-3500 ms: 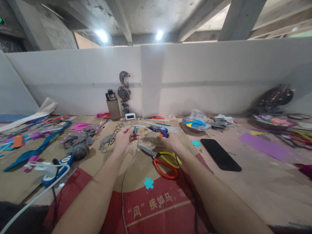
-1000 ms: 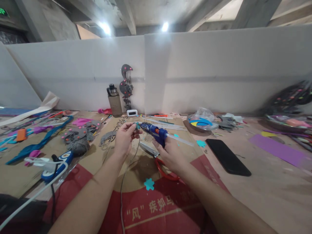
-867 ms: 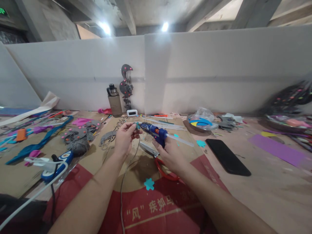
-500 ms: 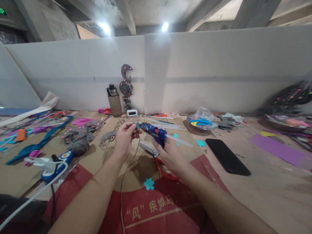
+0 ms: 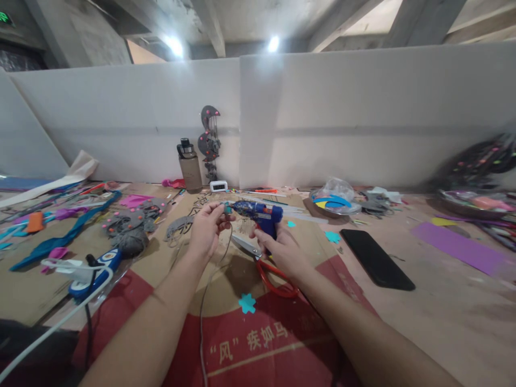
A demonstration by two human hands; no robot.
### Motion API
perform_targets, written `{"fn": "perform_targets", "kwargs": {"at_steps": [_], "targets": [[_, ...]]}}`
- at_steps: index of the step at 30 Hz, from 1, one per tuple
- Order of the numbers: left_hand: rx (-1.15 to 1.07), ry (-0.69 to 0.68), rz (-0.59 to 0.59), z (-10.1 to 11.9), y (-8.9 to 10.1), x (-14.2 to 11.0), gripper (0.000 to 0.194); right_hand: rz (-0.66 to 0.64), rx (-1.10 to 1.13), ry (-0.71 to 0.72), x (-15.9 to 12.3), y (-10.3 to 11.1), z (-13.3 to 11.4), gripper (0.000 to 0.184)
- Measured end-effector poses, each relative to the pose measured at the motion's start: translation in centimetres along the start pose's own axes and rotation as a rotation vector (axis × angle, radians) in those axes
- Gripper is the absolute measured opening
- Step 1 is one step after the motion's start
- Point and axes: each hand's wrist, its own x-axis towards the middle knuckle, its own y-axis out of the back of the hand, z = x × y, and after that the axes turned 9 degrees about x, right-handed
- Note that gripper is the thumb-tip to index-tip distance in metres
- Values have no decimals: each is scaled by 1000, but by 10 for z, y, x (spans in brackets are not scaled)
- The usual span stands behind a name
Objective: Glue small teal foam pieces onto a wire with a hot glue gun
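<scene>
Between thumb and fingers, my left hand pinches a small teal piece, with a thin grey cord hanging below it. My right hand is wrapped round the handle of a blue glue gun. The gun's nozzle points left and meets or almost meets the teal piece; I cannot tell which. A clear glue stick sticks out of its back. Under my right hand lie scissors with red handles, blades apart. A turquoise flower-shaped cutout rests on the red-and-brown cardboard.
A black phone lies to the right, near a purple sheet. At the back stand a bottle and a small white clock. On the left are a power strip with cables and a grey yarn ball.
The glue gun has turned from sloping down to the right to nearly level, its back end rising. My left hand has hardly moved and still holds the teal piece.
</scene>
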Motion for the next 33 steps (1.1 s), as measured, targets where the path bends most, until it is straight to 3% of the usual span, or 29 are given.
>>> {"fn": "perform_targets", "kwargs": {"at_steps": [2, 5, 8, 10, 13, 17, 24, 26, 28, 30, 33], "targets": [[-11, 24, -3, -1, 1, 1, 26, -28, 153, -93, 2, 0, -3, 26], [-16, 59, 7, -2, 2, 2, 25, 3, 366, -111, 8, 6, -3, 30], [1, 68, 8, -3, 3, 2, 26, 117, 346, -130, 23, 20, 9, 28], [48, 51, -10, -4, 1, 1, 24, 249, 141, -184, 36, 33, 22, 25], [182, -46, 1, -4, -2, -1, 19, 288, -271, -185, 52, 48, 40, 19], [331, -203, 40, -6, -6, -3, 12, 237, -599, -43, 55, 56, 47, 22], [435, -307, 83, -5, -7, -7, 10, 446, -1023, 315, 31, 41, 20, 24], [464, -318, 50, -4, -9, -10, 10, 406, -912, 353, 27, 28, 13, 23], [484, -316, 23, -4, -11, -13, 11, 263, -650, 318, 25, 13, 11, 24], [497, -311, 8, -4, -13, -15, 12, 124, -330, 206, 26, -3, 12, 30], [486, -302, -20, -4, -14, -15, 15, 31, -7, 36, 30, -22, 15, 42]]}}
